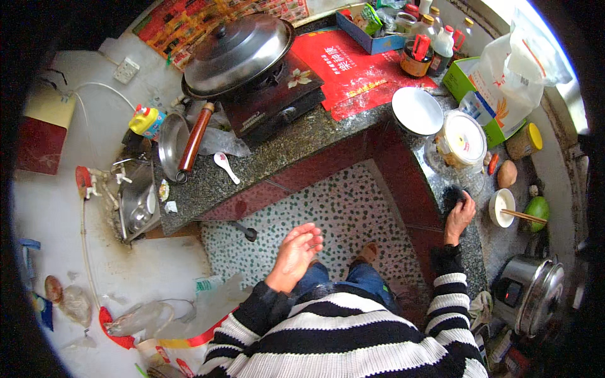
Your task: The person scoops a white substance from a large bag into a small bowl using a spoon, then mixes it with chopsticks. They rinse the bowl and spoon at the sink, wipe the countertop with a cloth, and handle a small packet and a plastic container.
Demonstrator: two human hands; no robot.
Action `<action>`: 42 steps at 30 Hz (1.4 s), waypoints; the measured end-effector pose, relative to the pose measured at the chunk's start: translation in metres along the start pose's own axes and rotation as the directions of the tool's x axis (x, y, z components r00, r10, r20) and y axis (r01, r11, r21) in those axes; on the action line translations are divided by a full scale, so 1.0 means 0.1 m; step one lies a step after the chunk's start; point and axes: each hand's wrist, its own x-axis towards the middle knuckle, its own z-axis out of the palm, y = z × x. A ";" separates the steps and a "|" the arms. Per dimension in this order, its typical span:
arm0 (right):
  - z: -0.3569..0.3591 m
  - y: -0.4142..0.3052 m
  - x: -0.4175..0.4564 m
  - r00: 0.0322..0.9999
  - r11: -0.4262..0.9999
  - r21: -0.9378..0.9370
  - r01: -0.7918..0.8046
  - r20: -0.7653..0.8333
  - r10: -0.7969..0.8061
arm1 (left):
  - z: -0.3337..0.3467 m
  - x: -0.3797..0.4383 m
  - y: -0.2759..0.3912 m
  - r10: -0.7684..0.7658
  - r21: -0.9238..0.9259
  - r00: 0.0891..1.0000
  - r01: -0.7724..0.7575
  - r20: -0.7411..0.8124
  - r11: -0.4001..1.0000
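Observation:
My left hand (295,255) hangs in the air before my body, above the speckled floor, with its fingers loosely bent and nothing in it. At the right-hand counter (472,269), my right hand (461,216) is low over the edge, its fingertips beside a dark patch (453,194); whether that is a cloth or a shadow I cannot tell. Nearest to this hand are a small white bowl (498,215) with wooden chopsticks (523,216) across its rim and a round lidded container (462,138). A white bowl (418,111) stands further back.
A lidded wok (238,52) sits on a portable stove (283,101). A wooden-handled pan (172,146) leans near the sink (137,208); a white spoon (227,167) lies by the counter's front edge. Sauce bottles (418,52) stand at the back, an electric cooker (527,293) at right.

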 end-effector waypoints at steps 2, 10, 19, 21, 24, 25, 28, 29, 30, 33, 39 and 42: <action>0.04 -0.14 0.04 0.996 0.995 0.097 -0.037 -0.079 0.044 | -0.22 -0.11 0.19 0.018 -0.021 0.999 -0.019 -0.036 1.000; 0.62 -2.04 0.08 0.915 0.537 0.744 -0.396 0.268 0.303 | -1.35 -0.33 0.67 0.041 -0.161 0.981 -0.072 -0.188 0.984; 1.78 -3.03 0.84 0.979 0.590 0.782 -0.199 0.128 0.160 | -1.47 -0.33 0.95 0.110 -0.136 0.927 -0.168 -0.358 0.976; 2.11 -2.94 1.01 0.998 0.848 0.526 -0.059 0.021 0.057 | -1.35 -0.24 1.02 0.129 -0.114 0.915 -0.185 -0.382 0.976; 2.57 -2.73 0.97 0.981 0.963 0.216 0.160 0.074 -0.179 | -1.09 -0.01 1.15 0.152 -0.099 0.931 -0.195 -0.332 0.976; 2.65 -2.67 0.92 0.955 0.958 0.104 0.266 0.106 -0.277 | -0.98 0.08 1.19 0.150 -0.092 0.937 -0.188 -0.314 0.978; 2.68 -2.69 0.64 0.936 0.959 0.184 0.214 0.241 -0.256 | -0.62 0.41 1.27 0.149 -0.082 0.959 -0.173 -0.241 0.982; 2.64 -2.68 0.60 0.926 0.949 0.203 0.241 0.245 -0.287 | -0.49 0.54 1.29 0.146 -0.082 0.967 -0.166 -0.210 0.983; 2.57 -2.74 0.54 0.918 0.943 0.209 0.260 0.248 -0.309 | -0.36 0.64 1.30 0.133 -0.086 0.976 -0.149 -0.173 0.985; 2.45 -2.91 0.37 0.904 0.944 0.189 0.271 0.286 -0.317 | 0.02 0.89 1.32 0.088 -0.057 0.992 -0.093 -0.087 0.994; 2.35 -3.15 0.14 0.898 0.953 0.150 0.263 0.322 -0.299 | 0.26 1.10 1.32 -0.041 0.034 0.999 0.041 0.003 0.999; 2.36 -3.27 0.04 0.896 0.949 0.118 0.292 0.313 -0.315 | 0.20 1.11 1.40 -0.067 0.091 0.998 0.066 0.008 0.994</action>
